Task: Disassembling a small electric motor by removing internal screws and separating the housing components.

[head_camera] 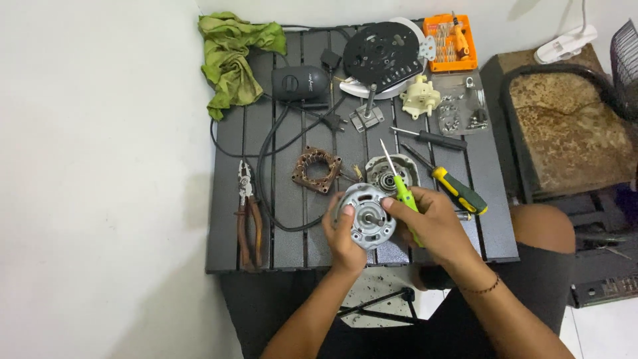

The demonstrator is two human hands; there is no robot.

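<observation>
My left hand (340,236) grips a round silver motor housing cover (367,216) by its left rim, held just above the near edge of the black slatted table (292,199). My right hand (432,223) holds a green-handled screwdriver (401,188) whose thin shaft points up and away, while its fingertips touch the cover's right side near the centre bearing. Right behind the cover lies a second silver motor end cap (392,169). A copper-wound stator (317,170) sits to its left.
Pliers (247,209) lie at the table's left, and a yellow-and-black screwdriver (458,191) and a black screwdriver (430,138) at the right. Further back are a green rag (232,53), a black fan base with cable (300,84), a round black plate (382,54), an orange bit case (450,41) and a bag of screws (462,110). A worn chair (565,126) stands at right.
</observation>
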